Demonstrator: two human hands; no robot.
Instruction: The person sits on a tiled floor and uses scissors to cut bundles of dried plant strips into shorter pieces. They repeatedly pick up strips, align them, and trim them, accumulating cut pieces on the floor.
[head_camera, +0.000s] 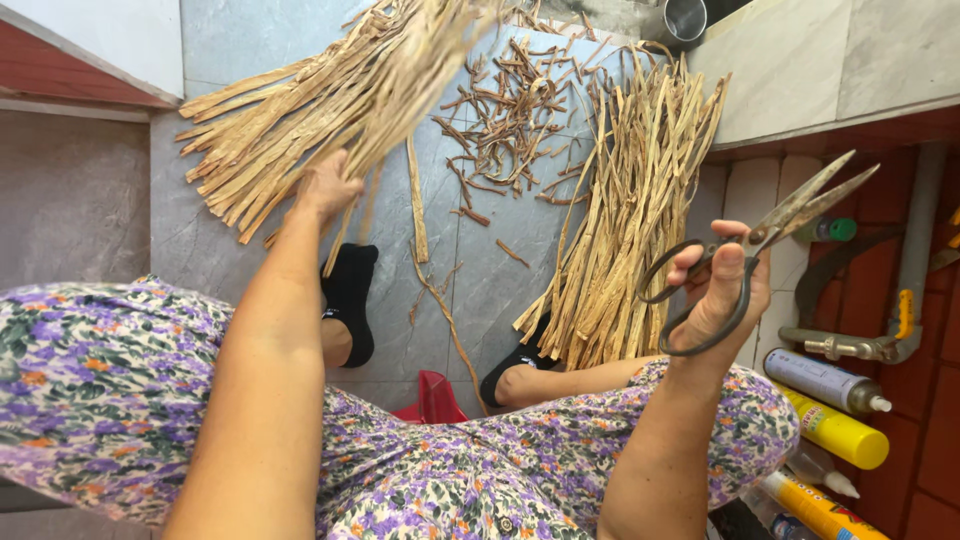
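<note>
My left hand (326, 186) reaches down to the floor and rests on a loose pile of pale dried plant strips (320, 100) at the upper left; whether it grips any strip I cannot tell. My right hand (722, 285) is raised at the right and holds a pair of large old metal scissors (770, 232) by the loop handles, blades nearly closed and pointing up to the right. A second, tidier bundle of long pale strips (630, 210) lies on the floor between my hands, just left of the scissors.
Dark brown curled trimmings (510, 110) are scattered on the grey tile floor (200, 240). My feet in black socks (350, 300) and flowered trousers fill the foreground, with a red object (432, 398) between them. Spray cans and tubes (830, 400) and pipework (900, 320) line the right.
</note>
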